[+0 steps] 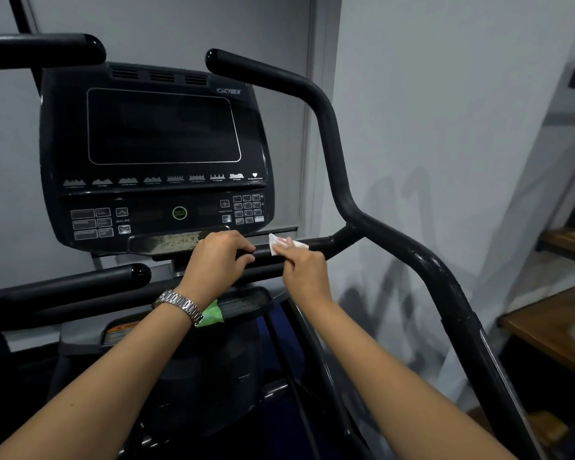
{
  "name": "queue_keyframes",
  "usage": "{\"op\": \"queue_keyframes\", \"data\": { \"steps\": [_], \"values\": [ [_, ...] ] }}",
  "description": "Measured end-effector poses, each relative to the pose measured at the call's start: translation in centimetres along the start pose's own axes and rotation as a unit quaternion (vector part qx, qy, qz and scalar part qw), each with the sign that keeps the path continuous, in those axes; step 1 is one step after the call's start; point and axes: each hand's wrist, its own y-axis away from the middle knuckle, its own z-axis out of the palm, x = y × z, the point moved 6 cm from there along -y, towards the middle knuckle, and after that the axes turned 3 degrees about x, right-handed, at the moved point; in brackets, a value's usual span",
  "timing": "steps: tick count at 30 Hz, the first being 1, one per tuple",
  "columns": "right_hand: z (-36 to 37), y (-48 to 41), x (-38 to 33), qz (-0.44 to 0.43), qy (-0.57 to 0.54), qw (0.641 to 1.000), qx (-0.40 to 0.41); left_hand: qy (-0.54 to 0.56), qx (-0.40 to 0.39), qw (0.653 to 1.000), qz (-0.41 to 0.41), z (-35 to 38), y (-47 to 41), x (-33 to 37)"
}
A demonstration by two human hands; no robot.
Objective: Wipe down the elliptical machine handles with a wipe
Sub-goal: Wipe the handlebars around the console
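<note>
A black elliptical machine fills the view. Its short horizontal crossbar handle (322,244) runs below the console to the tall right handle (332,134). My left hand (218,258), with a metal watch on the wrist, grips this crossbar with curled fingers. Just to its right, my right hand (301,265) pinches a small white wipe (281,243) and holds it against the top of the same bar. The two hands are a short gap apart. The left handle (47,49) sticks in at the upper left.
The dark console (160,154) with its buttons stands right behind the hands. A lower black grip (80,282) lies at the left. A green tag (210,315) shows under my left wrist. Wooden shelves (558,323) stand at the right, with a grey wall behind.
</note>
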Motion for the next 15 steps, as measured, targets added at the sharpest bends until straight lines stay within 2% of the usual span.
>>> {"op": "queue_keyframes", "data": {
  "steps": [2, 6, 12, 15],
  "values": [
    [-0.5, 0.5, 1.0, 0.008, -0.001, 1.000, 0.003, -0.007, -0.002, 1.000, 0.001, 0.1, 0.0, 0.1],
    [-1.7, -0.9, 2.7, 0.094, 0.008, 0.995, 0.038, -0.012, 0.000, 1.000, -0.001, 0.1, 0.2, 0.0],
    [-0.5, 1.1, 0.0, 0.021, -0.003, 1.000, 0.009, -0.021, -0.003, 1.000, -0.002, 0.3, 0.2, 0.0],
    [-2.2, 0.9, 2.3, 0.085, -0.021, 0.995, 0.051, -0.021, -0.002, 1.000, -0.001, 0.2, 0.3, 0.0]
  ]
}}
